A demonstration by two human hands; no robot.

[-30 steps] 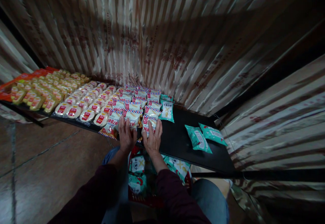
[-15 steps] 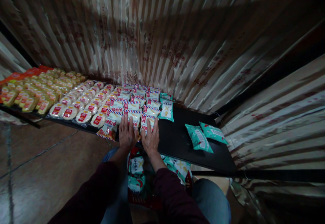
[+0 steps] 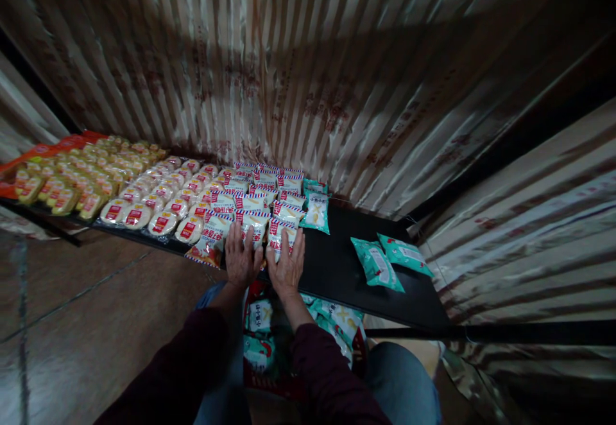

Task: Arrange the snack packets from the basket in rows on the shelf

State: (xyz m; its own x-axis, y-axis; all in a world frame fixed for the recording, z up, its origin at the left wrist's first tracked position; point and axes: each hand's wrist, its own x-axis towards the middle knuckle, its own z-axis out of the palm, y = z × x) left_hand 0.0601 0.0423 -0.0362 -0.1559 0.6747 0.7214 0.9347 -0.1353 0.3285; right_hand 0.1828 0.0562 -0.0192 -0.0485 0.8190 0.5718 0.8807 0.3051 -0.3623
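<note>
On a long black shelf (image 3: 327, 271) lie rows of white, red-lettered snack bags (image 3: 253, 201) with striped edges. My left hand (image 3: 240, 259) rests with fingers stretched on the front bag of the middle column. Beside it, my right hand (image 3: 285, 263) lies with fingers spread on the front bag of the right column. Both hands cover the lower part of those bags. Left of my left hand is another front snack bag (image 3: 212, 239). A teal snack bag (image 3: 316, 212) lies just right of the white ones, partly over another teal bag.
Two teal bags (image 3: 378, 264) lie apart at the shelf's right end. Round packaged cakes (image 3: 162, 221) and yellow-wrapped snacks (image 3: 65, 199) fill the left side. Below the shelf, between my knees, a dark red container (image 3: 274, 383) holds more teal bags. A striped curtain (image 3: 269, 78) hangs behind.
Both hands stay on the front white bags, with only a slight shift of the fingers. The view has moved a little, so the left end of the shelf appears slightly farther right and lower.
</note>
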